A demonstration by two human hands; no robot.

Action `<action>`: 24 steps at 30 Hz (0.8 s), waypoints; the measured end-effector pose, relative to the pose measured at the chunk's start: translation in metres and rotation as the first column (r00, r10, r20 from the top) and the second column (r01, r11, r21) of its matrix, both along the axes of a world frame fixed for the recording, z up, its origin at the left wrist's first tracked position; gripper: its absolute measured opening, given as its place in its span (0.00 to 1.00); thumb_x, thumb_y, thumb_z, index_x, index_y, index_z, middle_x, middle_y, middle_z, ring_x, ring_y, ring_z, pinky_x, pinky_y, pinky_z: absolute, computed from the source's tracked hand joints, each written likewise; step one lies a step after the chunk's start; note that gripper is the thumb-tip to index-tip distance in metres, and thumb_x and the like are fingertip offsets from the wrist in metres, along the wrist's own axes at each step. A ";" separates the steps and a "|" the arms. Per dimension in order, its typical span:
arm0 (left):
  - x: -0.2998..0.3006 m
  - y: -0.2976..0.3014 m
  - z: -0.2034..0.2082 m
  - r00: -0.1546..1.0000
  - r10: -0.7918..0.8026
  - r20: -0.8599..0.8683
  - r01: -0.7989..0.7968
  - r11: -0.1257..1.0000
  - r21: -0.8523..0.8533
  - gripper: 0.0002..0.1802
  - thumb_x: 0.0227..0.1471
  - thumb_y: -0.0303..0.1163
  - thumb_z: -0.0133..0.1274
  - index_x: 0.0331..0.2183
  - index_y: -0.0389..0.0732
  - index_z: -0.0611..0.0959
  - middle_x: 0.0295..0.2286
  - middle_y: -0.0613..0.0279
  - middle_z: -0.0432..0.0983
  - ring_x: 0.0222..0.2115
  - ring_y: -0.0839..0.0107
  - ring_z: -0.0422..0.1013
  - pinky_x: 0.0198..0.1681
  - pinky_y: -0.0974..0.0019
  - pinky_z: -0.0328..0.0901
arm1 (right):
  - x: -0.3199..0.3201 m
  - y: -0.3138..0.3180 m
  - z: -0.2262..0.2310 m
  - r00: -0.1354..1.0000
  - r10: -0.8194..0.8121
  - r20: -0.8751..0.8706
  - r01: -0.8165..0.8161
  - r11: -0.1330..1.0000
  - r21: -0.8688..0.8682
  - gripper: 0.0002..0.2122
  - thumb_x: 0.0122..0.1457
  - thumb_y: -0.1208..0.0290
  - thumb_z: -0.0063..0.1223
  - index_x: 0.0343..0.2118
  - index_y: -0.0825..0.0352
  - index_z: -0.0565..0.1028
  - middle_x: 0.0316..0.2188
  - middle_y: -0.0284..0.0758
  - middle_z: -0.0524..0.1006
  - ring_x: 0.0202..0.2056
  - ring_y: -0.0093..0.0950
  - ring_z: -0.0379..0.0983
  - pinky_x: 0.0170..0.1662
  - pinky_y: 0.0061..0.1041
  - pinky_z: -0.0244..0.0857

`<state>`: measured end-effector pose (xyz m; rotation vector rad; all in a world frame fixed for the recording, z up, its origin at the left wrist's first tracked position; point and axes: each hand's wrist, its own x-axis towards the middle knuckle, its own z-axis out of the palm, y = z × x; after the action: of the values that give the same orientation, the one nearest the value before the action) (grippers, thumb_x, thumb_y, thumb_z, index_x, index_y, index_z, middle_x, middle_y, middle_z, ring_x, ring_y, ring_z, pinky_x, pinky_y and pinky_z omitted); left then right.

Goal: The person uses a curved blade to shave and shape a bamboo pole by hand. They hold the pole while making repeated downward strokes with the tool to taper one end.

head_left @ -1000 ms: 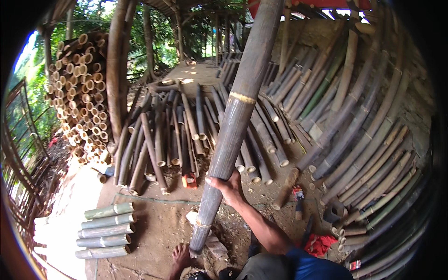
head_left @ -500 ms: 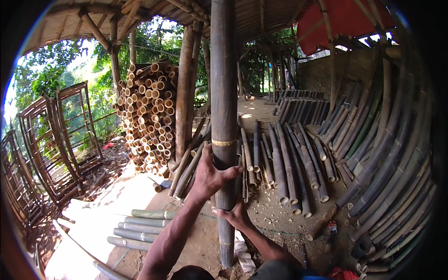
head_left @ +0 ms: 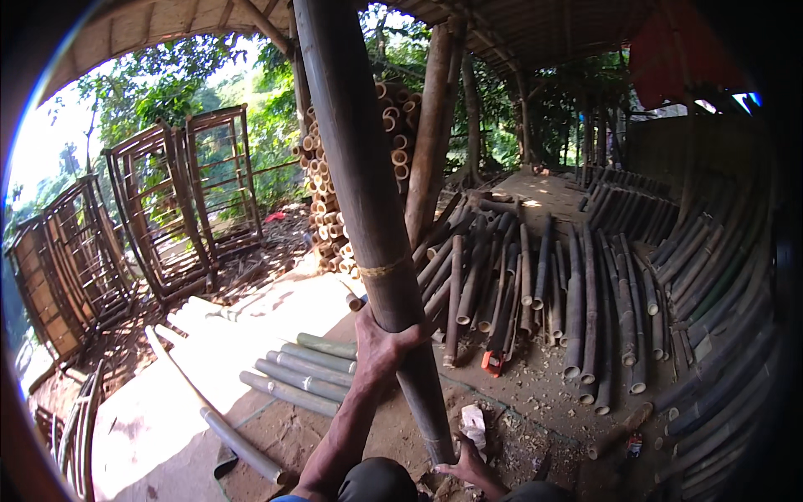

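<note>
A long dark bamboo pole [head_left: 361,176] stands in front of me, its upper part tilted to the left. A pale joint ring circles it a little above my hand. My left hand [head_left: 383,345] is wrapped round the pole at mid-height, its thumb across the front. Lower down, my right hand [head_left: 470,470] holds the pole near its bottom end, thumb at one side; its other fingers are partly hidden. A crumpled whitish piece [head_left: 473,425] lies on the ground just beyond the right hand.
Several green bamboo lengths [head_left: 305,376] lie to the left, near a longer pole [head_left: 242,448]. An orange object [head_left: 492,362] sits before a row of dark bamboo poles [head_left: 590,309]. More bamboo leans at the right. Behind are stacked bamboo [head_left: 322,209], a post [head_left: 433,125] and frames [head_left: 159,209].
The pole has gone from upright to tilted, its top to the left. My right hand has slid down to its lower end. The view has turned left.
</note>
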<state>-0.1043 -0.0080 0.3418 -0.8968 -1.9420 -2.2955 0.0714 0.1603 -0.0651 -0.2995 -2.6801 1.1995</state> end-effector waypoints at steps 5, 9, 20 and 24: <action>0.025 -0.039 0.029 1.000 0.013 -0.009 -0.012 0.999 0.041 0.25 0.36 0.38 0.74 0.35 0.31 0.84 0.30 0.58 0.84 0.29 0.69 0.81 0.37 0.63 0.75 | 0.024 -0.012 0.035 0.987 0.005 -0.158 -0.005 1.000 -0.003 0.53 0.44 0.55 0.81 0.69 0.72 0.59 0.66 0.54 0.64 0.68 0.51 0.60 0.71 0.47 0.56; 0.016 -0.045 0.010 1.000 -0.014 -0.003 0.015 0.987 0.160 0.27 0.34 0.39 0.75 0.35 0.32 0.85 0.29 0.59 0.83 0.30 0.70 0.81 0.38 0.63 0.76 | 0.057 0.028 0.020 0.980 -0.022 -0.196 0.017 0.999 -0.028 0.51 0.43 0.61 0.81 0.69 0.68 0.61 0.64 0.51 0.66 0.67 0.46 0.63 0.68 0.46 0.59; -0.005 -0.072 -0.008 0.995 0.015 0.094 -0.039 0.964 0.262 0.24 0.42 0.33 0.63 0.41 0.27 0.85 0.32 0.52 0.84 0.30 0.66 0.80 0.36 0.63 0.76 | 0.111 0.084 0.019 0.953 -0.285 -0.100 0.297 0.945 0.135 0.41 0.36 0.73 0.79 0.58 0.69 0.72 0.53 0.47 0.77 0.57 0.48 0.75 0.61 0.44 0.67; -0.011 -0.061 -0.056 0.946 0.046 0.320 -0.161 0.926 0.343 0.22 0.45 0.38 0.69 0.37 0.29 0.84 0.29 0.56 0.82 0.29 0.68 0.80 0.35 0.64 0.75 | 0.144 0.133 -0.011 0.840 -0.537 0.080 0.496 0.819 0.288 0.43 0.35 0.74 0.79 0.60 0.70 0.71 0.54 0.47 0.78 0.57 0.48 0.76 0.61 0.43 0.69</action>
<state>-0.1157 -0.0691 0.2858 -0.4092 -1.5089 -2.7301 0.2149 0.2938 -0.0759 -1.0431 -2.5722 0.6755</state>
